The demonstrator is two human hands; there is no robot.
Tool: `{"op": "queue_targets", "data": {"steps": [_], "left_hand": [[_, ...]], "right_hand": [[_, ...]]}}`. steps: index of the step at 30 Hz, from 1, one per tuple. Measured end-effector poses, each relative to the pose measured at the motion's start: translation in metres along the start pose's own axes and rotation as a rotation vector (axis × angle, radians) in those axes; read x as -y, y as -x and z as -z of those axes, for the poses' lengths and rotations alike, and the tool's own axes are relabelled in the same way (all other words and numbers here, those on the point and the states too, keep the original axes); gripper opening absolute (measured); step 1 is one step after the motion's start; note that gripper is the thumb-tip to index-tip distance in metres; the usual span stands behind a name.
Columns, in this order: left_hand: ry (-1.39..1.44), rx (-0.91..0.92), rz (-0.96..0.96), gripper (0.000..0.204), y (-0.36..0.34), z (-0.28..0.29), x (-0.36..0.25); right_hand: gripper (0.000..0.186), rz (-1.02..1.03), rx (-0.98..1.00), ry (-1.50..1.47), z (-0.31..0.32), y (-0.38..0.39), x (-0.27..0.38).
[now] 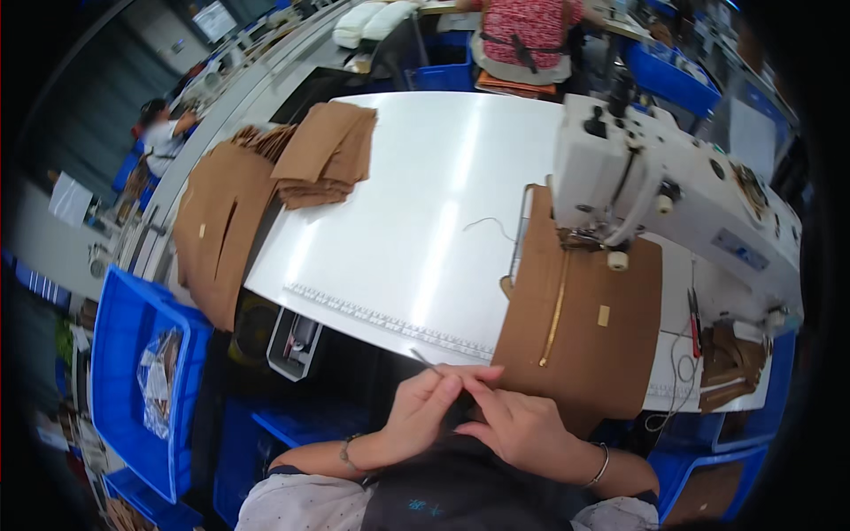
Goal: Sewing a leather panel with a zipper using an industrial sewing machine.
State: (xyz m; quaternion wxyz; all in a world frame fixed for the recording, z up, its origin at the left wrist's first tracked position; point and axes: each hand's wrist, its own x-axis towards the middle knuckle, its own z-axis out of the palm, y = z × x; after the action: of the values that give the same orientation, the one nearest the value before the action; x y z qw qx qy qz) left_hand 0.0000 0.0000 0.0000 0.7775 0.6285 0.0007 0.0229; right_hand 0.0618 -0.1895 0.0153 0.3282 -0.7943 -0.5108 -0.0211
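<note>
At the table's front edge my left hand (pixel 421 411) is closed on a thin grey tool (pixel 424 361), perhaps tweezers; its exact kind is unclear. My right hand (pixel 518 425) meets it, fingers against my left thumb and the tool; what it grips is unclear. Just beyond, brown fabric (pixel 580 363) with a brass zipper (pixel 553 319) and small pale label (pixel 603 316) lies under the white sewing machine (pixel 673 177) on the white table (pixel 398 195). A loose thread (pixel 485 221) lies left of the fabric. Red-handled scissors (pixel 696 327) lie right of it.
Stacked brown pieces (pixel 323 150) and larger cut fabric (pixel 221 239) lie left on the table. A blue bin (pixel 115 380) stands at lower left, others (pixel 708 478) at lower right. A grey tray (pixel 292 350) is under the table edge. Co-workers sit ahead (pixel 522 40) and far left (pixel 161 142).
</note>
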Motion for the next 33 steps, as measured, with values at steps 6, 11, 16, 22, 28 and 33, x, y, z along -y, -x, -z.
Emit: {"op": "queue_targets", "data": {"steps": [6, 11, 16, 22, 28, 33], "left_hand": [[-0.881, -0.639, 0.005, 0.029, 0.070, 0.122, -0.029], [-1.368, -0.828, 0.200, 0.020, 0.087, 0.174, -0.038], [-1.297, -0.694, 0.112, 0.015, 0.062, 0.189, -0.013], [-1.275, -0.847, -0.274, 0.016, 0.065, 0.208, 0.019], [-1.200, -0.976, -0.580, 0.035, 0.048, 0.228, 0.050], [-1.219, -1.036, -0.707, 0.043, 0.010, 0.230, 0.049]], "right_hand": [[0.031, -0.198, -0.149, 0.108, 0.018, 0.024, -0.014], [0.017, -0.303, -0.200, 0.178, 0.038, 0.043, -0.014], [0.017, -0.242, -0.252, 0.301, 0.043, 0.037, -0.019], [0.023, -0.208, -0.200, 0.484, 0.061, 0.030, -0.027], [0.043, -0.085, -0.034, 0.856, 0.058, -0.015, -0.067], [0.057, -0.111, 0.040, 1.063, 0.042, -0.065, -0.100]]}}
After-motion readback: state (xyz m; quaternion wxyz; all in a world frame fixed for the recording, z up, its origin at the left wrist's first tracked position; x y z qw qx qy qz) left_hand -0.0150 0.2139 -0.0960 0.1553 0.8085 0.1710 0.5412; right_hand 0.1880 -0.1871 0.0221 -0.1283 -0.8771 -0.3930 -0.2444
